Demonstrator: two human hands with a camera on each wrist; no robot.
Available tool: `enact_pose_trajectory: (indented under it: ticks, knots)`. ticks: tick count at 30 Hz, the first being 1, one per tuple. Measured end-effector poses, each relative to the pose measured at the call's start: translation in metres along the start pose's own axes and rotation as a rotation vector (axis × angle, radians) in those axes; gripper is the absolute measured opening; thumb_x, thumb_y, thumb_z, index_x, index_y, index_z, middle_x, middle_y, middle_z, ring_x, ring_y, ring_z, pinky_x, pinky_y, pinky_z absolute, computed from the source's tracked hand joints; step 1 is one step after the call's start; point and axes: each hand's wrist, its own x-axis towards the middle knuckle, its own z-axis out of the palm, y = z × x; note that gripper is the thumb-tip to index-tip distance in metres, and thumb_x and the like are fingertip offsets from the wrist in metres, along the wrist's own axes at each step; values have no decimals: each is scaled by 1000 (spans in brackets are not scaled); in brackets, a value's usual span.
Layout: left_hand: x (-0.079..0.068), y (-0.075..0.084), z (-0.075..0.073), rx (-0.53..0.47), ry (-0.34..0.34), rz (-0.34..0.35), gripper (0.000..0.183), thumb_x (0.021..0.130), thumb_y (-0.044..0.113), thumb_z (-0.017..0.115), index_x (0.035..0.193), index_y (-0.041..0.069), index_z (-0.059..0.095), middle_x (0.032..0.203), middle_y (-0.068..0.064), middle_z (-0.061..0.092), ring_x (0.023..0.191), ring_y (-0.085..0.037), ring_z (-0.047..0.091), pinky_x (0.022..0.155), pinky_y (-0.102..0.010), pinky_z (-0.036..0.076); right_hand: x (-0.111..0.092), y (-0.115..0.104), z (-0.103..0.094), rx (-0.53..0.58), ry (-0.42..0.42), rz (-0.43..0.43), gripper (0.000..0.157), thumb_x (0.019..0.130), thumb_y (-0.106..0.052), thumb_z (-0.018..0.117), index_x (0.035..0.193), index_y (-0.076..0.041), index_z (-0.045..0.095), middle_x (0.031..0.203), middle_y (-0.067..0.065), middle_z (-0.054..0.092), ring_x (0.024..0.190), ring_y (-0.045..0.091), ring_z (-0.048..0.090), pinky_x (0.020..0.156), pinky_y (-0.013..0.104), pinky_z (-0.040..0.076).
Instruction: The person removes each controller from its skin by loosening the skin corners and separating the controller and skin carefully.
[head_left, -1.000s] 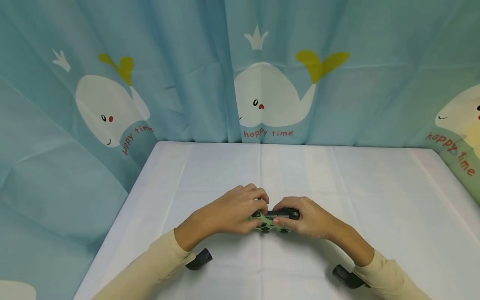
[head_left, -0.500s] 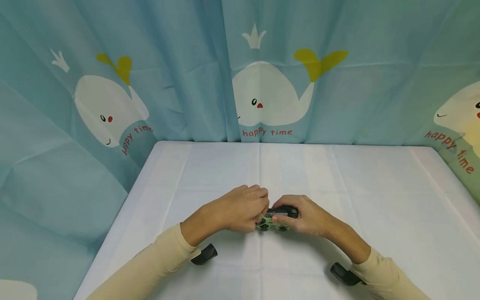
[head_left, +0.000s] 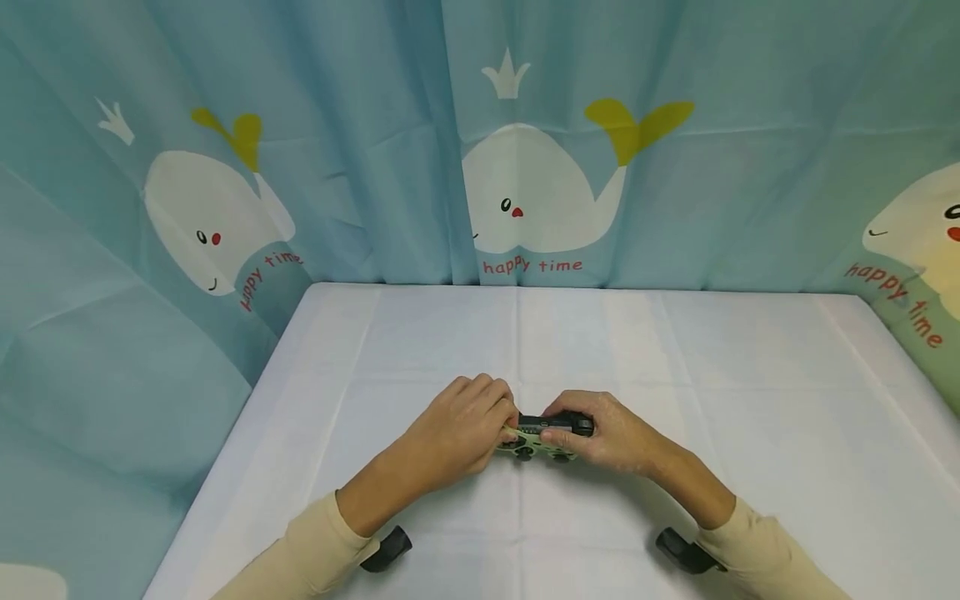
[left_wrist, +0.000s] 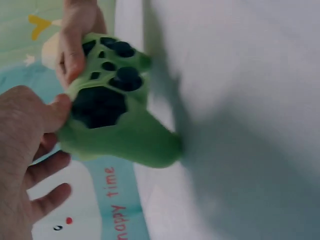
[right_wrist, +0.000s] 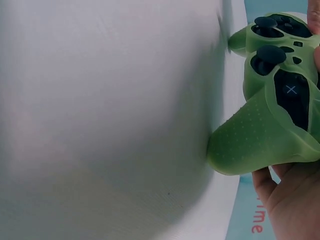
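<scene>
Holding a game controller (head_left: 555,422) between two hands, a person works over a table (head_left: 675,358) spread with a white cloth. The controller sits near the middle of the table, its top edge up and its face turned toward the wearer; a shadow falls on the cloth beside it, though whether either handle touches the cloth cannot be told. A pale green cover (left_wrist: 122,137) wraps the handles and face, with cutouts for the dark buttons and the two thumbsticks (right_wrist: 271,53), while a stretch of black top edge shows bare between the hands. The left hand (head_left: 465,429) is partly closed, thumb and forefinger pinching the controller at its left end, the remaining fingers bent loosely and clear of it. The right hand (head_left: 618,433) grips the other end, nearly closed, its thumb laid across the front and its fingers round the back. Beige sleeves (head_left: 757,542) reach nearly to both wrists, and a black device (head_left: 386,550) juts from beneath the left cuff, with a similar one at the right. Behind the table hangs a blue curtain (head_left: 360,167) printed with white whales (head_left: 540,192) and red lettering (head_left: 532,267) reading "happy time."
</scene>
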Motion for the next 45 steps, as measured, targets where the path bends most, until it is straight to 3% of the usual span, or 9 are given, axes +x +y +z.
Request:
enact_pose_trajectory:
  ticks: [5, 9, 15, 21, 26, 32, 41, 45]
  knots:
    - [-13, 4, 6, -33, 85, -54, 17, 89, 31, 58, 90, 14, 59, 96, 0, 51, 83, -17, 47, 67, -30, 40, -2, -5, 3, 14, 16, -2, 14, 86, -31, 62, 98, -25, 61, 88, -10, 59, 71, 9, 55, 60, 27, 46]
    - [-19, 5, 10, -41, 154, -88, 19, 88, 32, 57, 87, 13, 59, 93, -1, 51, 79, -17, 48, 64, -31, 41, -2, -23, -1, 37, 22, 17, 13, 86, -23, 64, 98, -20, 62, 87, -7, 59, 70, 10, 54, 60, 27, 46]
    - [-24, 2, 16, -27, 206, -109, 25, 90, 36, 52, 86, 12, 57, 86, 1, 49, 72, -15, 47, 61, -30, 41, 2, -42, -7, 16, 11, 58, 10, 87, -19, 62, 96, -15, 62, 85, -5, 59, 69, 11, 53, 59, 27, 45]
    - [-29, -3, 20, 19, 226, -108, 30, 92, 40, 46, 85, 13, 57, 82, 2, 48, 69, -14, 46, 57, -29, 40, 1, -10, 0, -19, 8, 63, 11, 87, -35, 60, 96, -28, 60, 84, -10, 58, 67, 10, 53, 57, 27, 45]
    - [-34, -5, 23, -42, 185, -121, 26, 91, 38, 51, 85, 13, 57, 79, 3, 45, 67, -12, 45, 54, -27, 38, -1, -4, -2, -41, -4, 51, 10, 87, -37, 59, 94, -30, 59, 83, -11, 58, 66, 9, 53, 56, 27, 45]
    - [-45, -7, 26, -173, 112, -212, 22, 88, 39, 56, 87, 17, 56, 78, 8, 41, 65, -6, 40, 52, -21, 37, 0, -4, 1, -7, -15, 82, 11, 86, -38, 60, 94, -30, 60, 85, -12, 59, 70, 9, 54, 59, 28, 46]
    - [-55, -8, 35, -367, 14, -327, 18, 86, 44, 56, 88, 26, 54, 75, 17, 39, 64, 0, 38, 50, -18, 35, 0, -29, -3, 3, 13, 76, 8, 86, -26, 63, 91, -21, 61, 84, -7, 59, 69, 11, 54, 60, 28, 46]
    - [-57, -4, 35, -447, -30, -339, 22, 87, 45, 55, 96, 26, 52, 81, 14, 42, 69, 0, 41, 54, -19, 37, -2, -25, -2, 3, 23, 87, 8, 86, -27, 64, 91, -23, 60, 84, -8, 59, 70, 10, 54, 60, 28, 46]
